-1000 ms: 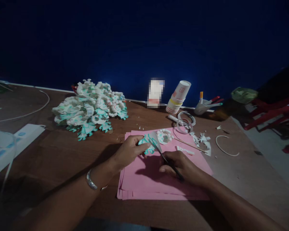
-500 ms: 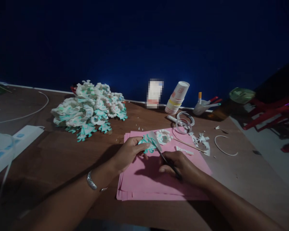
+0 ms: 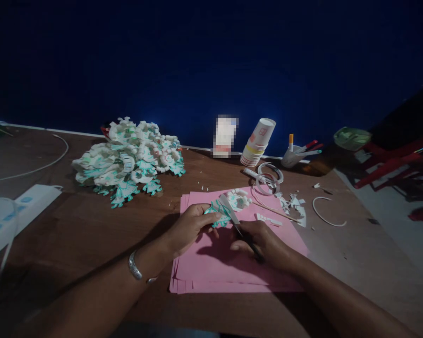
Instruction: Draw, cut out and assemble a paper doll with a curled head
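My left hand (image 3: 193, 226) pinches a paper cutout (image 3: 216, 217) with green drawn lines, held above a stack of pink paper sheets (image 3: 211, 263). Black-handled scissors (image 3: 233, 217) are gripped in my right hand (image 3: 264, 241), their blades at the cutout's right side. A curled white paper piece with green marks (image 3: 238, 199) lies just behind the blades on the pink stack. White paper strips (image 3: 270, 219) rest on the sheets near my right hand.
At the back left is a big heap of green-and-white paper cutouts (image 3: 134, 159). Stacked paper cups (image 3: 257, 143), a pen holder (image 3: 292, 157), tape rings (image 3: 270, 176) and white scraps (image 3: 296, 204) lie to the right. A power strip (image 3: 24, 211) sits at left.
The cutout in my left hand has turned and shifted slightly right and down. The scissor blades look closer together and have moved a little with it.
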Available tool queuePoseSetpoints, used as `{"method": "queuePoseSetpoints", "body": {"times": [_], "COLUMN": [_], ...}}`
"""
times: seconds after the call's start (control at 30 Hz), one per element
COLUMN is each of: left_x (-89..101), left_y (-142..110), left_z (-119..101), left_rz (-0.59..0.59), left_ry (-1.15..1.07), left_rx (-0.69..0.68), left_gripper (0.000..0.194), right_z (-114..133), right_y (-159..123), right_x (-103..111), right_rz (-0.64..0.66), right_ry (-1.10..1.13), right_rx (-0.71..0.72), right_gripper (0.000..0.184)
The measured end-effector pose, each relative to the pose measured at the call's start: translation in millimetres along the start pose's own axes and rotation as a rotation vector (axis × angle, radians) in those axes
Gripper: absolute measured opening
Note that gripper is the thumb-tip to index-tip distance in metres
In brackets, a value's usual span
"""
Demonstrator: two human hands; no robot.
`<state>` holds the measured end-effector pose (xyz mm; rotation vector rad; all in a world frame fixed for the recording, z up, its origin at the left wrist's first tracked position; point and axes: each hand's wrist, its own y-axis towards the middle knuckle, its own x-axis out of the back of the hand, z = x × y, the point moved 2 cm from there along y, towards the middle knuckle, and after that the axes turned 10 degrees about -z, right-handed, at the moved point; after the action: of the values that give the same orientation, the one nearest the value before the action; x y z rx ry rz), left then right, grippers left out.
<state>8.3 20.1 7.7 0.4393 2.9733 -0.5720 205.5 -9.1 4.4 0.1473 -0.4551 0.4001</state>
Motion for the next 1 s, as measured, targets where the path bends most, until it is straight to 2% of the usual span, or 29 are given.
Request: {"method": "queuePoseSetpoints", "body": {"times": [0.2, 0.43, 0.8, 1.0], "left_x": [-1.9, 1.4, -4.8, -5.5], "left_y": [-1.8, 1.9, -1.7, -1.8], "left_z": [-2.7, -0.7, -2.7, -6.0], "left_rz": [0.02, -0.065, -0.041, -0.028], "left_ry": [-0.075, 0.079, -0.079, -0.141], "left_rx": [0.008, -0.111, -0.073, -0.096], "left_gripper": [0.031, 0.042, 0.034, 0.03], "right_z": [0.4, 1.7, 3.9, 5.9], "right_y": [-0.4, 1.0, 0.2, -2.3], "right_x": [0.7, -2.4, -0.7, -2.1], "right_rz": [-0.003, -0.01, 0.002, 0.075], "right_ry": [-0.042, -0.029, -0.008, 0.154], "right_rx": [0.013, -0.033, -0.017, -0.085], "right_gripper": [0.056, 0.056, 0.055, 0.048]}}
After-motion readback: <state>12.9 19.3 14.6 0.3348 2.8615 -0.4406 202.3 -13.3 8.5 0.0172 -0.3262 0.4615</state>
